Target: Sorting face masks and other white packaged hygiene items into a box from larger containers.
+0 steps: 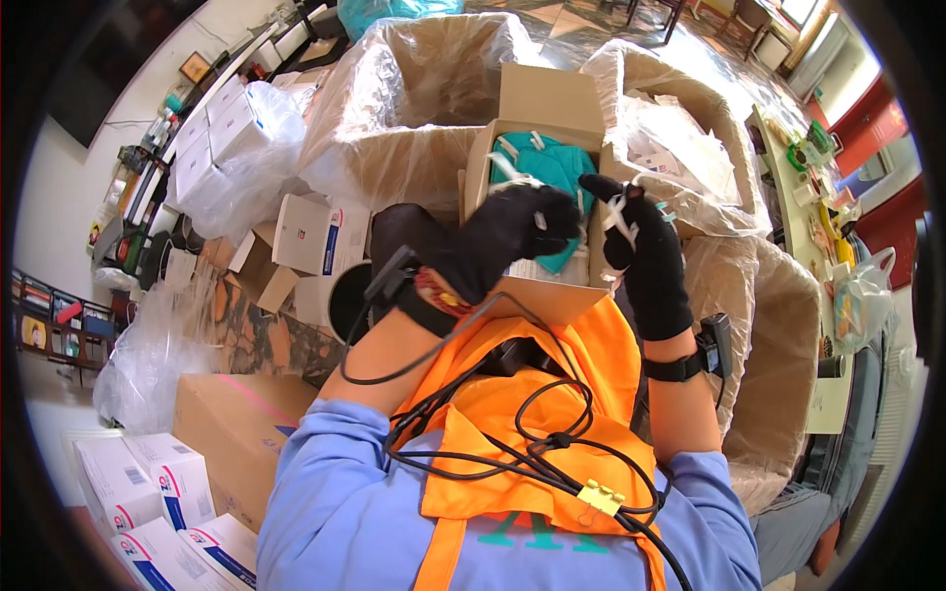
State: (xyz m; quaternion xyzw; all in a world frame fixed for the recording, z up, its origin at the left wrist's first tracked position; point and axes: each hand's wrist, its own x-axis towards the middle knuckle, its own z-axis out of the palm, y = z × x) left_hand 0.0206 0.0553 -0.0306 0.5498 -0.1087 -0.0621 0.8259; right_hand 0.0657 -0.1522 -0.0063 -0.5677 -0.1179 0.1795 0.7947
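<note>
Your blue shirt (365, 512), and the orange apron (609, 345) over it, are on the near side of the open carton (549, 94), in which teal cloth (559, 163) lies. Above this carton your left hand (527, 225) has its fingers curled, while your right hand (650, 246), at the carton's right edge, is bent with a white strip (621, 219) across its fingers (whether either one truly grips something, I cannot tell). To the carton's left and right stand plastic-lined boxes (394, 163).
</note>
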